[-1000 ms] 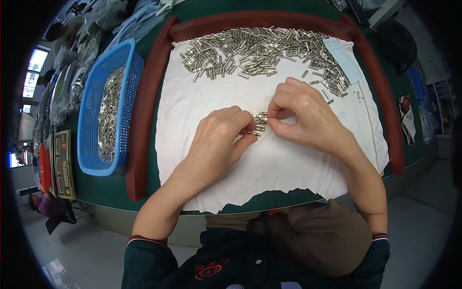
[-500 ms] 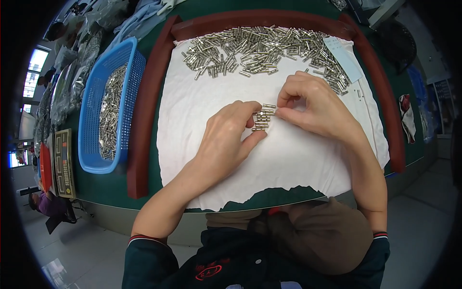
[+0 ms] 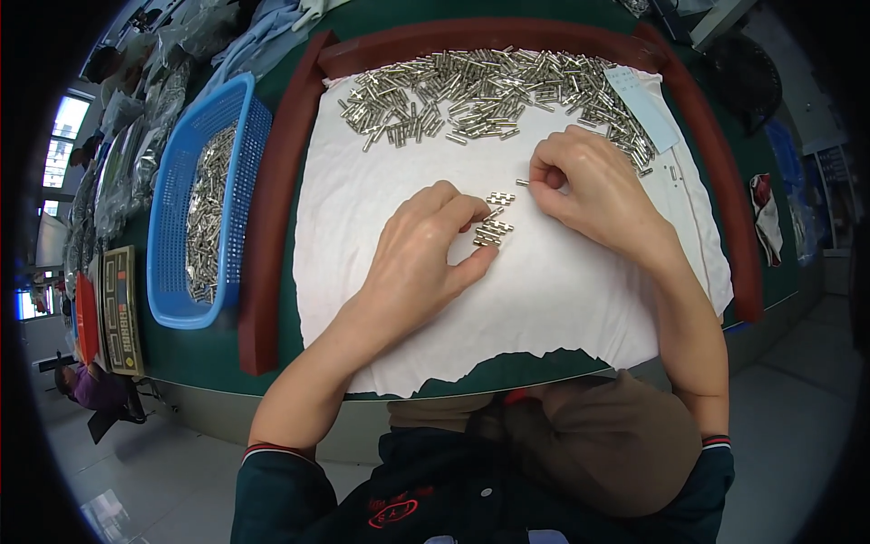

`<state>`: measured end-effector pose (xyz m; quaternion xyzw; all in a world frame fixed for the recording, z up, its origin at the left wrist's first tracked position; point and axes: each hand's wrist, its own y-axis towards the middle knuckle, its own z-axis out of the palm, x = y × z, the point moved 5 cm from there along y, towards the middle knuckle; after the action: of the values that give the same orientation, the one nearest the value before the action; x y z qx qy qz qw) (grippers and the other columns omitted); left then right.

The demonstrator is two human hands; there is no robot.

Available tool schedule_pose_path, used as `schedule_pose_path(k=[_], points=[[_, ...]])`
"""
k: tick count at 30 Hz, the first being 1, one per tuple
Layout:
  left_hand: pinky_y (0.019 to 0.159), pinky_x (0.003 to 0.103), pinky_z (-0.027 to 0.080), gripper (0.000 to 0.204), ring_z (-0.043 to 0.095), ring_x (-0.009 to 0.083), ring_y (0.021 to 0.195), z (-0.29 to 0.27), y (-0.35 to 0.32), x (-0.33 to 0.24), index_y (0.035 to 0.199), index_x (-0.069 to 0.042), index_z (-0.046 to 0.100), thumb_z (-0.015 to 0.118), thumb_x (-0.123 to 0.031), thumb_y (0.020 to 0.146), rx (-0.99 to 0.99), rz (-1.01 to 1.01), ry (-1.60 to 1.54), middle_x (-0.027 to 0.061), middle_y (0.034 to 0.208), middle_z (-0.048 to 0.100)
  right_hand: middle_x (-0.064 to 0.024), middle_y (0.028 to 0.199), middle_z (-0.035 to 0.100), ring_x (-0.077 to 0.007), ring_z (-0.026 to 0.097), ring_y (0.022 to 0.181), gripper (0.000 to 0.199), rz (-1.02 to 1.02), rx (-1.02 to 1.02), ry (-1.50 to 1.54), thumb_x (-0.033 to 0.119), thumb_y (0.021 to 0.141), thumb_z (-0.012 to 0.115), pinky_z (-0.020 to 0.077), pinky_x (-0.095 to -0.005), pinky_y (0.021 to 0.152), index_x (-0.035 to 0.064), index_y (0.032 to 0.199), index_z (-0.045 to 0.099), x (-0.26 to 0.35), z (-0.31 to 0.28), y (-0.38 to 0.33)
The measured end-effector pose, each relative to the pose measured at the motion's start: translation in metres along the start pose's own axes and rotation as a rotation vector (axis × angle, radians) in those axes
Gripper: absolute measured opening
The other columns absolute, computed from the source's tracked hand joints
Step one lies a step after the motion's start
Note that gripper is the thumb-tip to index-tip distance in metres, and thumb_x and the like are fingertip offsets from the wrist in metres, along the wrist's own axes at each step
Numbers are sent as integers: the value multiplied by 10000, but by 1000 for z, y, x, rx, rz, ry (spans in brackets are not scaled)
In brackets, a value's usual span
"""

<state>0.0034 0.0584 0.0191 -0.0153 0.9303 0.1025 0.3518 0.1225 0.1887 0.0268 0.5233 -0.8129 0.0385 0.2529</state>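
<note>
On the white cloth (image 3: 399,317), my left hand (image 3: 421,245) curls around a small staggered block of metal pins (image 3: 489,234). Its thumb and index fingertip rest at the block's edges, and a slanted pin lies by the index tip. Just above, a short separate row of pins (image 3: 500,199) lies flat. My right hand (image 3: 589,186) is closed in a pinch to the right, with one small metal pin (image 3: 522,182) sticking out from its fingertips. Behind both hands spreads a large heap of loose silvery pins (image 3: 480,91).
A dark red wooden frame (image 3: 272,263) borders the cloth on three sides. Left of it stands a blue basket (image 3: 168,272) with many pins inside. A pale blue paper slip (image 3: 643,109) lies at the heap's right end, near a few stray pins (image 3: 672,172).
My right hand has drawn back slightly up and right from the block, a pin now showing at its fingertips. The block has separated, with a short row now apart above it.
</note>
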Motion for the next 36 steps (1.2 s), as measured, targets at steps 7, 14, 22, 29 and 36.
schedule_pose_path(k=[7,14,22,29,36], points=[[725,332,488,479,562,230,772,-5,1,3,1158,-1,575,756,-94,724,-18,-24,-4,100,887,571,-92,772,593,-248,549,776,80,-125,-48,134,71,803,638,452,-358,708,10,767,601,13,2,1],[734,403,467,452,587,296,752,-4,5,3,1149,46,570,713,-67,735,77,-67,-77,127,818,591,-72,696,568,-242,561,740,99,-60,238,169,95,709,672,451,-361,701,30,726,599,18,8,-5],[649,395,476,363,594,288,711,0,4,-3,1110,25,595,645,10,751,-1,-121,-161,123,786,590,-118,771,641,-296,612,862,236,15,162,185,199,694,711,492,-414,737,3,811,649,16,-2,-2],[672,347,495,346,596,248,740,2,5,5,1135,28,596,583,55,790,-103,-8,39,125,860,586,-114,871,604,-292,593,856,529,-42,118,61,247,673,806,466,-395,769,-19,1098,636,20,10,-8],[670,394,490,273,603,294,761,11,1,-5,1029,22,590,597,62,759,-171,44,125,147,871,586,-115,836,606,-288,595,834,413,-97,122,141,174,711,773,478,-388,740,-30,1051,657,18,12,-1]])
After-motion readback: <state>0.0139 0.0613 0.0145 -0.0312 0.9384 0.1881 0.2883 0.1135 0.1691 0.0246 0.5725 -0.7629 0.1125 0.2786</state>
